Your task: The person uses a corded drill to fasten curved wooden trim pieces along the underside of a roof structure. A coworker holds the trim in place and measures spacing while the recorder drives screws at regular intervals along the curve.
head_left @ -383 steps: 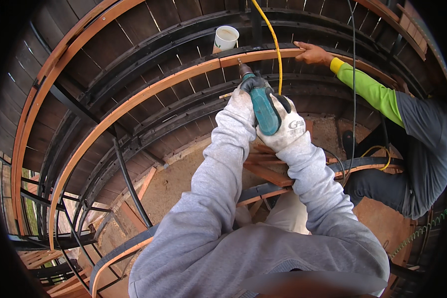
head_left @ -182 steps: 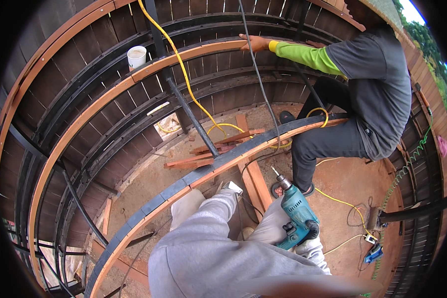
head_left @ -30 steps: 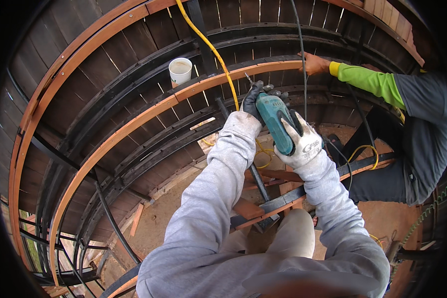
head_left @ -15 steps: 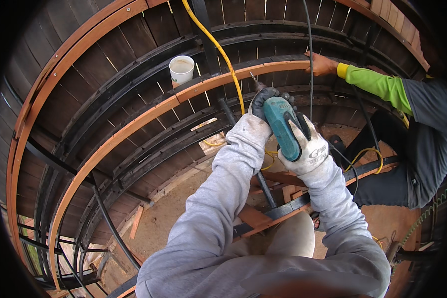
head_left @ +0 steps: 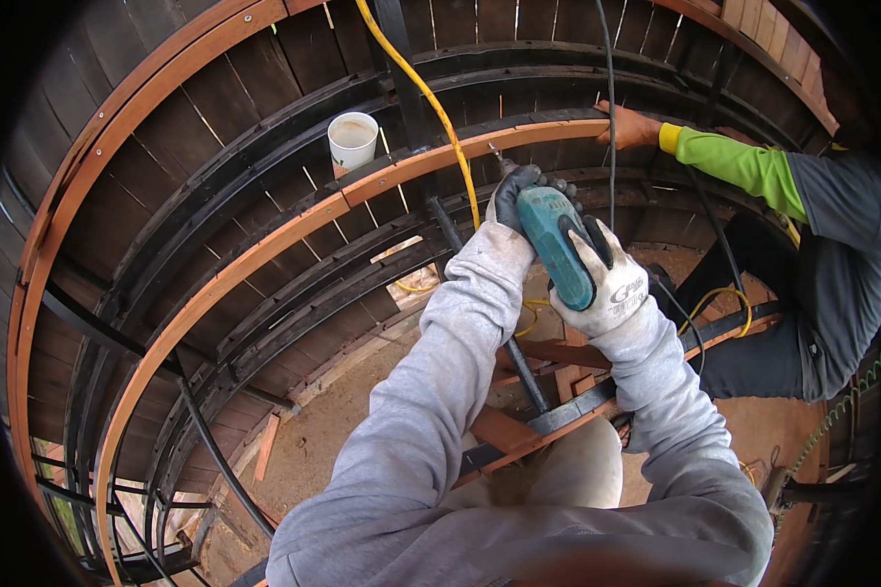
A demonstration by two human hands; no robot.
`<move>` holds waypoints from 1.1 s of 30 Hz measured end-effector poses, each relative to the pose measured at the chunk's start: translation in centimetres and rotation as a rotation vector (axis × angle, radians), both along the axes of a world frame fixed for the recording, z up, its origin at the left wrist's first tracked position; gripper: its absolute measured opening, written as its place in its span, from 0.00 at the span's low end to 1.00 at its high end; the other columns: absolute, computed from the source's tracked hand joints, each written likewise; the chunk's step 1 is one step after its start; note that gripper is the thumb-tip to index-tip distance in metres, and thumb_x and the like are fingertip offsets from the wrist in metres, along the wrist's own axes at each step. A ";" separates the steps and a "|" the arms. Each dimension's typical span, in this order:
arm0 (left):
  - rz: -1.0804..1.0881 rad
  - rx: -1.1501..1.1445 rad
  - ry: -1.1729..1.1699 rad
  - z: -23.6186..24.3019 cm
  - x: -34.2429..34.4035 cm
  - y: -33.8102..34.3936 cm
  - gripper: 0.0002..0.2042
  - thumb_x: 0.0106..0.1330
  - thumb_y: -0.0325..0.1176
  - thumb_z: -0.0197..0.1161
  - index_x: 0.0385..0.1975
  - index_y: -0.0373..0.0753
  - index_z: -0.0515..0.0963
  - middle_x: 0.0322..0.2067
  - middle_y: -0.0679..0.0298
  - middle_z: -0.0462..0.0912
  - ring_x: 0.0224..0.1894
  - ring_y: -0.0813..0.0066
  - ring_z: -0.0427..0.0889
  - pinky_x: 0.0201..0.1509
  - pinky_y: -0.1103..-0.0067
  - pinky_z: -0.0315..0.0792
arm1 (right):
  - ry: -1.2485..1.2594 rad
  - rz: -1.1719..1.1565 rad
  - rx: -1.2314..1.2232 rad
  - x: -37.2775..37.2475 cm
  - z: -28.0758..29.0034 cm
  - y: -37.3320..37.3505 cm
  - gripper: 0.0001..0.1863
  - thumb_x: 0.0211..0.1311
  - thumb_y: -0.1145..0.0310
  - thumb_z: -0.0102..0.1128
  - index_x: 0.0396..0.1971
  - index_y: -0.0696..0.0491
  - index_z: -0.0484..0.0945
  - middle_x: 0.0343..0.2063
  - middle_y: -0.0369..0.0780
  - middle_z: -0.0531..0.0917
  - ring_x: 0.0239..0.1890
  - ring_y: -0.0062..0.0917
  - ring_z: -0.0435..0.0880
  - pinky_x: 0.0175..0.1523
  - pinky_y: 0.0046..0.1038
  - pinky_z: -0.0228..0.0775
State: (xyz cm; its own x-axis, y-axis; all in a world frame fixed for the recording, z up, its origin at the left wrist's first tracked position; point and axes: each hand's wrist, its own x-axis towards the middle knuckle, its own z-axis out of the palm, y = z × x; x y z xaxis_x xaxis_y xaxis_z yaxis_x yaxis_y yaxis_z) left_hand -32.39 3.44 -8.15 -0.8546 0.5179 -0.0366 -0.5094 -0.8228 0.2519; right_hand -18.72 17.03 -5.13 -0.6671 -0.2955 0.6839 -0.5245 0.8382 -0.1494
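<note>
A teal power drill (head_left: pixel 556 245) is held in both my gloved hands, its bit tip touching the curved orange-brown wooden rail (head_left: pixel 294 227). My right hand (head_left: pixel 607 279) in a white glove wraps the drill's rear. My left hand (head_left: pixel 512 194) in a dark glove steadies the front near the bit. A yellow cable (head_left: pixel 431 103) runs from above down past the drill. Both my sleeves are grey.
A white cup (head_left: pixel 351 142) sits on the rail to the left. A co-worker in a green sleeve has a hand (head_left: pixel 628 127) on the same rail at right. Curved black metal rails (head_left: pixel 264 323) and dark slats surround the rail; bare ground lies below.
The drill and both hands have shifted slightly up toward the wooden rail over the last second. The co-worker's hand stays on the rail.
</note>
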 end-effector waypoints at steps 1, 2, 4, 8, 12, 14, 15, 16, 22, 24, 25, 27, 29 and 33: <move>0.000 0.004 -0.005 -0.2 -0.1 0.0 0.08 0.59 0.38 0.69 0.27 0.42 0.79 0.32 0.55 0.83 0.43 0.52 0.84 0.53 0.46 0.78 | -0.010 -0.007 0.008 0.0 -0.1 0.0 0.43 0.39 0.62 0.75 0.63 0.46 0.73 0.57 0.58 0.75 0.49 0.51 0.85 0.52 0.44 0.82; 0.001 0.008 -0.010 -0.3 -0.2 0.1 0.08 0.59 0.38 0.69 0.27 0.42 0.79 0.32 0.55 0.83 0.43 0.52 0.84 0.53 0.46 0.78 | -0.013 -0.013 0.019 0.0 -0.2 0.0 0.43 0.39 0.62 0.75 0.64 0.46 0.73 0.57 0.58 0.75 0.49 0.51 0.85 0.52 0.44 0.82; 0.008 0.008 -0.008 -0.2 -0.2 0.1 0.08 0.59 0.38 0.69 0.26 0.42 0.79 0.32 0.55 0.83 0.43 0.52 0.84 0.53 0.46 0.78 | -0.015 -0.020 0.033 0.0 -0.2 0.1 0.44 0.39 0.62 0.75 0.65 0.45 0.71 0.57 0.58 0.75 0.49 0.51 0.85 0.52 0.44 0.82; 0.032 0.010 -0.033 0.0 -0.2 0.3 0.09 0.58 0.39 0.69 0.26 0.42 0.79 0.31 0.56 0.82 0.42 0.52 0.84 0.53 0.47 0.78 | -0.022 -0.025 0.035 -0.2 0.2 0.1 0.45 0.40 0.61 0.76 0.66 0.44 0.70 0.56 0.58 0.75 0.49 0.52 0.85 0.52 0.44 0.82; 0.054 0.014 -0.054 0.0 -0.5 0.6 0.09 0.58 0.39 0.69 0.26 0.42 0.79 0.29 0.57 0.82 0.42 0.53 0.84 0.52 0.48 0.79 | -0.024 -0.020 0.045 -0.5 0.1 0.2 0.45 0.40 0.61 0.76 0.65 0.44 0.70 0.56 0.58 0.75 0.48 0.53 0.85 0.52 0.45 0.82; 0.049 0.005 -0.036 -0.1 -0.5 0.5 0.09 0.58 0.39 0.69 0.26 0.42 0.79 0.29 0.57 0.82 0.42 0.53 0.84 0.52 0.48 0.79 | -0.023 -0.006 0.031 -0.4 0.3 0.2 0.45 0.41 0.60 0.76 0.65 0.43 0.70 0.56 0.60 0.75 0.47 0.54 0.86 0.52 0.47 0.81; 0.051 -0.002 -0.029 -0.1 -0.5 0.4 0.09 0.58 0.39 0.69 0.26 0.42 0.79 0.29 0.57 0.82 0.42 0.53 0.84 0.52 0.48 0.79 | -0.024 0.000 0.023 -0.5 0.4 0.2 0.45 0.41 0.59 0.76 0.65 0.43 0.70 0.56 0.60 0.75 0.47 0.54 0.86 0.52 0.47 0.81; 0.051 -0.003 -0.038 -0.1 -0.5 0.4 0.09 0.58 0.39 0.69 0.26 0.42 0.78 0.29 0.57 0.82 0.42 0.53 0.84 0.52 0.48 0.79 | -0.026 0.006 0.014 -0.6 0.6 0.2 0.45 0.41 0.59 0.76 0.66 0.42 0.70 0.56 0.61 0.75 0.47 0.54 0.86 0.52 0.47 0.81; 0.042 0.030 -0.049 0.2 -0.3 0.5 0.08 0.58 0.38 0.68 0.26 0.42 0.78 0.30 0.57 0.82 0.41 0.53 0.84 0.51 0.49 0.79 | -0.065 -0.041 0.050 -0.7 -0.4 0.5 0.45 0.42 0.57 0.75 0.66 0.42 0.69 0.57 0.61 0.74 0.46 0.54 0.86 0.53 0.47 0.81; 0.054 0.011 -0.044 0.3 -0.2 0.4 0.08 0.58 0.38 0.68 0.26 0.42 0.78 0.30 0.56 0.82 0.40 0.53 0.84 0.50 0.50 0.80 | -0.061 -0.044 0.053 -0.6 -0.5 0.4 0.45 0.42 0.56 0.75 0.67 0.42 0.69 0.58 0.61 0.74 0.47 0.55 0.85 0.54 0.47 0.80; 0.052 0.012 -0.020 0.3 -0.2 0.3 0.08 0.58 0.38 0.68 0.26 0.42 0.78 0.30 0.56 0.82 0.40 0.52 0.84 0.50 0.50 0.80 | -0.058 -0.046 0.057 -0.5 -0.4 0.3 0.45 0.42 0.56 0.75 0.67 0.42 0.69 0.58 0.61 0.74 0.47 0.55 0.85 0.54 0.48 0.80; 0.047 0.015 0.024 0.4 -0.1 0.3 0.08 0.57 0.38 0.68 0.26 0.42 0.78 0.30 0.55 0.82 0.40 0.52 0.84 0.49 0.51 0.80 | -0.055 -0.033 0.047 -0.5 -0.3 0.2 0.45 0.43 0.57 0.75 0.67 0.42 0.68 0.58 0.62 0.74 0.49 0.56 0.84 0.55 0.48 0.79; 0.051 0.006 -0.055 0.3 0.2 0.2 0.09 0.56 0.39 0.68 0.27 0.42 0.78 0.30 0.54 0.82 0.40 0.51 0.84 0.49 0.51 0.80 | -0.055 -0.004 0.020 -0.6 -0.2 0.2 0.45 0.43 0.57 0.75 0.67 0.43 0.67 0.59 0.62 0.73 0.50 0.57 0.84 0.55 0.49 0.79; 0.095 -0.074 -0.030 0.1 -0.4 0.3 0.09 0.55 0.38 0.68 0.27 0.42 0.77 0.29 0.53 0.82 0.39 0.51 0.84 0.48 0.52 0.80 | -0.096 0.022 0.033 -0.8 -0.6 0.4 0.45 0.46 0.59 0.73 0.68 0.46 0.65 0.60 0.63 0.72 0.53 0.58 0.82 0.57 0.48 0.79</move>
State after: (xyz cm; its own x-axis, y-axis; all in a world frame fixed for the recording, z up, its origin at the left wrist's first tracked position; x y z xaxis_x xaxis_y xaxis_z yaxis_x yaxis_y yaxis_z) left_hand -32.81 3.72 -8.03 -0.8977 0.4296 -0.0979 -0.4383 -0.8475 0.2994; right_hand -19.54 17.42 -5.71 -0.7224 -0.3323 0.6064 -0.5275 0.8319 -0.1726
